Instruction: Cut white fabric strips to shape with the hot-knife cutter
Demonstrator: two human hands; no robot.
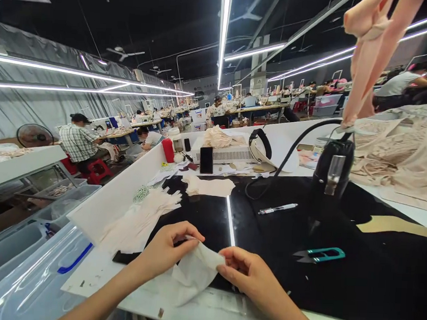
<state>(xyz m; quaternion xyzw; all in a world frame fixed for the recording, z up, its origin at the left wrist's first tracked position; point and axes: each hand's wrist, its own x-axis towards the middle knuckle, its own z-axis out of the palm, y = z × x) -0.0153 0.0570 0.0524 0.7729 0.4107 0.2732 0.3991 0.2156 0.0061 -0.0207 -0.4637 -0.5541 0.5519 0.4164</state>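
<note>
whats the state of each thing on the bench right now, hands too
left hand: pinching the white fabric piece
right hand: pinching the same piece at its other edge
white fabric piece: held up off the bench, creased
thread snips: lying flat on the black mat, untouched
pen: lying flat, loose
stack of white pieces: fanned out, loose
phone: standing upright, screen dark
desk fan: cannot tell if it runs

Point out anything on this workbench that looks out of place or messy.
Nothing looks damaged or spilled. The white pieces lie in a loose, fanned heap left of the hands, and small scraps dot the near edge.
</note>
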